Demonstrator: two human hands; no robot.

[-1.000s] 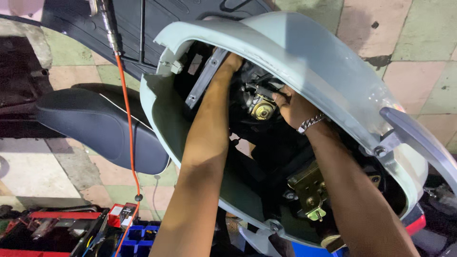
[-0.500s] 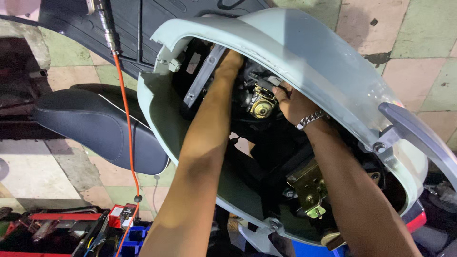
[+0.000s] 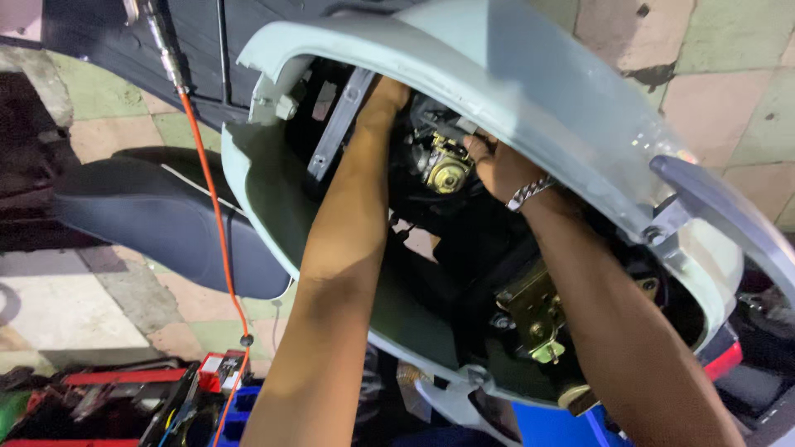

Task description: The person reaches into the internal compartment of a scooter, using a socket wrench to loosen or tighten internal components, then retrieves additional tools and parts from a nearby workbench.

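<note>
Head view: both arms reach up inside the pale grey scooter body shell [image 3: 530, 91]. The left hand [image 3: 387, 93] goes deep behind a grey metal bracket [image 3: 335, 124]; its fingers are hidden, so I cannot tell whether they are open or closed. The right hand [image 3: 495, 161], with a metal bracelet [image 3: 530, 192] at the wrist, touches the brass-coloured round part [image 3: 447, 172] just left of its fingertips; the fingers curl near it, but the grip is not clear.

Compared with one second ago, both hands have stayed at almost the same places, and only the view has shifted a little. I judge that the work on this part continues. An orange cable [image 3: 217, 240] hangs well left of the hands, beside the black seat [image 3: 157, 223].
</note>
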